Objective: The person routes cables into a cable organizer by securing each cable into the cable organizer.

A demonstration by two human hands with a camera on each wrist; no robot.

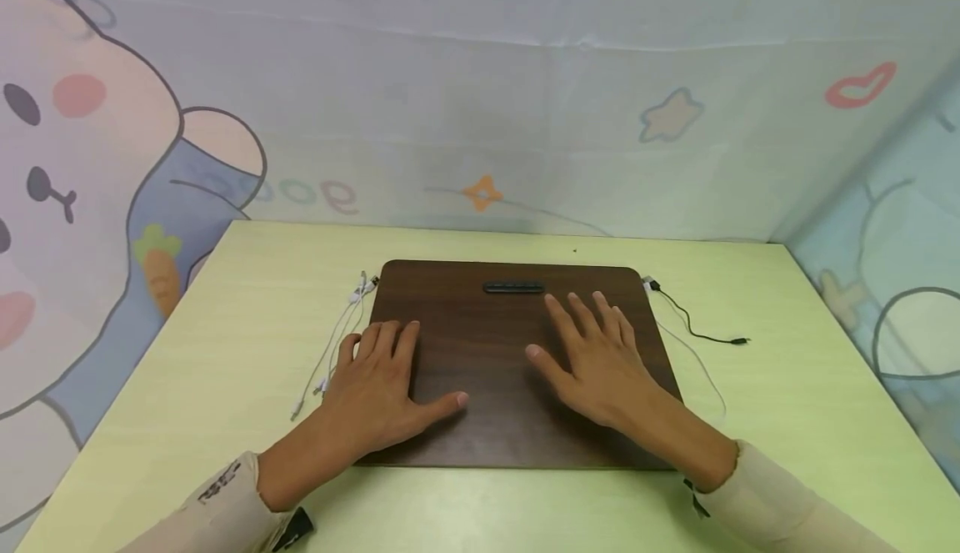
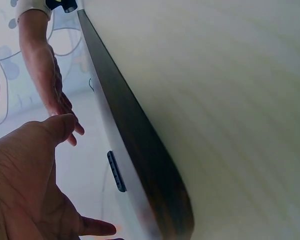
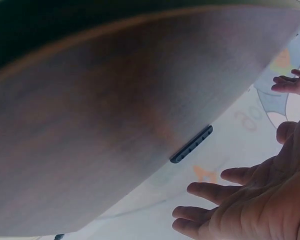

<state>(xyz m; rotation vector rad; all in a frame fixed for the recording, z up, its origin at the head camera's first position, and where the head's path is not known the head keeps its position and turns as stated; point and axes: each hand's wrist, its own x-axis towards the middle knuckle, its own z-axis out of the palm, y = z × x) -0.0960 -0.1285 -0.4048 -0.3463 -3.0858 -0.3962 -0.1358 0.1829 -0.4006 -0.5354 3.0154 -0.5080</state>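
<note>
A dark brown wood-grain board [image 1: 480, 369] with rounded corners lies on the table. Near its far edge sits a small black slotted bar [image 1: 513, 287], also visible in the left wrist view as a dark strip [image 2: 116, 171]. My left hand [image 1: 378, 386] is over the board's left side, fingers spread and thumb pointing right, holding nothing. Over the right half is my right hand [image 1: 600, 369], its fingers spread toward the far edge and its palm empty. In the right wrist view that hand [image 3: 260, 195] shows apart from the board's surface [image 3: 115, 120].
White cables [image 1: 330, 353] lie left of the board, their plugs near its far left corner. To the right are a short black cable [image 1: 697, 332] and a thin white cable [image 1: 701, 361]. A printed cloth backdrop [image 1: 480, 103] rises behind the pale table [image 1: 787, 419].
</note>
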